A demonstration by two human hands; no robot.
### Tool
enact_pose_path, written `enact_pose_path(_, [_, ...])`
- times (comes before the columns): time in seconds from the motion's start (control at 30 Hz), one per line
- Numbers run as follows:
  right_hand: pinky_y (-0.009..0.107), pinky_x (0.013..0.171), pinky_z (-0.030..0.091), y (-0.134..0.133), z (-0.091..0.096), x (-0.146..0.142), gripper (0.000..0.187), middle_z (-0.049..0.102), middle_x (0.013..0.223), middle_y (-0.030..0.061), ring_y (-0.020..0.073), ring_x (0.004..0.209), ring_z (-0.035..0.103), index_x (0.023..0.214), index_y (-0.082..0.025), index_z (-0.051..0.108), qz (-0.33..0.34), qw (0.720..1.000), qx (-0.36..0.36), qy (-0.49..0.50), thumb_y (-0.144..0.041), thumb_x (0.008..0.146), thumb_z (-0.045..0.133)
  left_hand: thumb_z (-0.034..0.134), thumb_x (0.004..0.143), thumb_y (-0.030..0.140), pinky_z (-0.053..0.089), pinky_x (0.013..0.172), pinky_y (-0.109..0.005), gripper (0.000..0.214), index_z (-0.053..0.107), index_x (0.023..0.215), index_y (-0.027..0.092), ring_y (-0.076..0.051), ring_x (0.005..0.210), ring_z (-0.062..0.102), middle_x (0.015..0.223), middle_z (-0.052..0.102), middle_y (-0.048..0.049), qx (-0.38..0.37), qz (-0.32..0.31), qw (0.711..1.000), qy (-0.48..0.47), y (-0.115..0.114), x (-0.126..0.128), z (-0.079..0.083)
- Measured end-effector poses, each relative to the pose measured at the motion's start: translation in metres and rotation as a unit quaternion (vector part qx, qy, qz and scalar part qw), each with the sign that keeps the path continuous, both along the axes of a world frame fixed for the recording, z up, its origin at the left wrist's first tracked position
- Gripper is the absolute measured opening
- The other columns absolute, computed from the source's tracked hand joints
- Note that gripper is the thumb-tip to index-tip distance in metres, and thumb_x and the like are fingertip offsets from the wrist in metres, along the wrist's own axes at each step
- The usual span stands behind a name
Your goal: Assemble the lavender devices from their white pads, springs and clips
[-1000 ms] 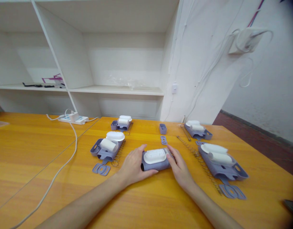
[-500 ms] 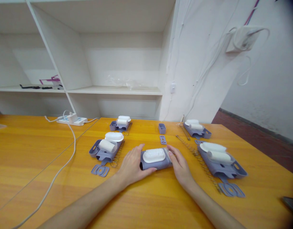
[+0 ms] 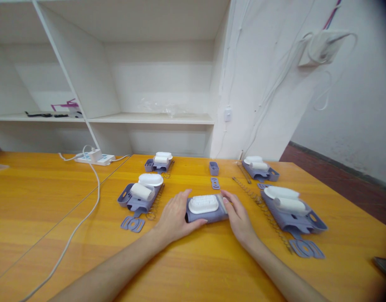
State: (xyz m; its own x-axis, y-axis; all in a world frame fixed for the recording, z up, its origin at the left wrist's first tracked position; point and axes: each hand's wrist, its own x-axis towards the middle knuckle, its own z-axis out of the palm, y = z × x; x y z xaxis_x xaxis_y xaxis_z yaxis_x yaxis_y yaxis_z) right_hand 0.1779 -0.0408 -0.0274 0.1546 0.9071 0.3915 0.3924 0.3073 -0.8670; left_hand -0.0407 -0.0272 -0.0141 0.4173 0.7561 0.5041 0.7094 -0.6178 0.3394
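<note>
One grey case (image 3: 211, 217), white brush (image 3: 203, 204) atop, lies well inside the worktop's (image 3: 195, 264) far edge, ends pinched by left hand (image 3: 174, 216) and right hand (image 3: 240, 220), likely for steadiness.

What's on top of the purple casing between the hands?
A bumpy white oval piece sits on the purple casing; whatever lies directly beneath that piece is covered.
</note>
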Motion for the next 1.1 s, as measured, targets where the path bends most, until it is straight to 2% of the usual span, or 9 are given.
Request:
enact_pose_path(0.5, [0.039,0.090,0.043,0.002,-0.001,0.002,0.033,0.057,0.106,0.0094,0.0238,0.103,0.053,0.109,-0.020,0.058,-0.043,0.998,0.018,-0.030,-0.041,0.088,0.043,0.052,0.079,0.049,0.043,0.091,-0.043,0.060,0.035,0.127,0.016,-0.027,0.109,0.052,0.116,0.053,-0.0145,0.009,0.012,1.000,-0.015,0.003,0.002,-0.001])
enact_pose_path(0.63, [0.038,0.091,0.044,0.003,-0.004,0.001,0.035,0.057,0.113,0.0094,0.0228,0.107,0.053,0.113,-0.019,0.055,-0.019,1.000,0.017,-0.019,-0.040,0.086,0.047,0.051,0.080,0.051,0.044,0.089,-0.043,0.060,0.035,0.126,0.017,-0.027,0.107,0.054,0.115,0.055,-0.0139,0.011,0.025,1.000,-0.011,0.004,0.002,-0.003])
enact_pose_path(0.8, [0.041,0.098,0.039,0.004,-0.008,0.000,0.037,0.054,0.121,0.0099,0.0230,0.114,0.049,0.118,-0.019,0.052,0.003,0.999,0.025,-0.036,-0.038,0.086,0.048,0.049,0.080,0.055,0.044,0.088,-0.043,0.060,0.036,0.125,0.016,-0.028,0.106,0.054,0.111,0.056,-0.0140,0.015,0.081,0.997,-0.004,0.006,0.002,-0.004])
enact_pose_path(0.97, [0.042,0.100,0.037,0.002,-0.003,0.000,0.030,0.055,0.117,0.0089,0.0235,0.112,0.049,0.109,-0.022,0.059,0.019,0.996,0.034,-0.080,-0.038,0.087,0.047,0.046,0.083,0.052,0.044,0.087,-0.042,0.054,0.038,0.122,0.015,-0.026,0.105,0.054,0.109,0.056,-0.0138,0.013,0.104,0.994,-0.007,0.009,0.002,-0.003])
enact_pose_path(1.1, [0.042,0.101,0.035,0.000,0.000,-0.001,0.028,0.053,0.117,0.0084,0.0235,0.113,0.048,0.105,-0.023,0.063,0.021,0.995,0.022,-0.098,-0.038,0.087,0.047,0.047,0.083,0.050,0.044,0.088,-0.043,0.054,0.037,0.123,0.015,-0.027,0.105,0.054,0.110,0.055,-0.0143,0.008,0.096,0.995,-0.019,0.011,0.001,-0.005])
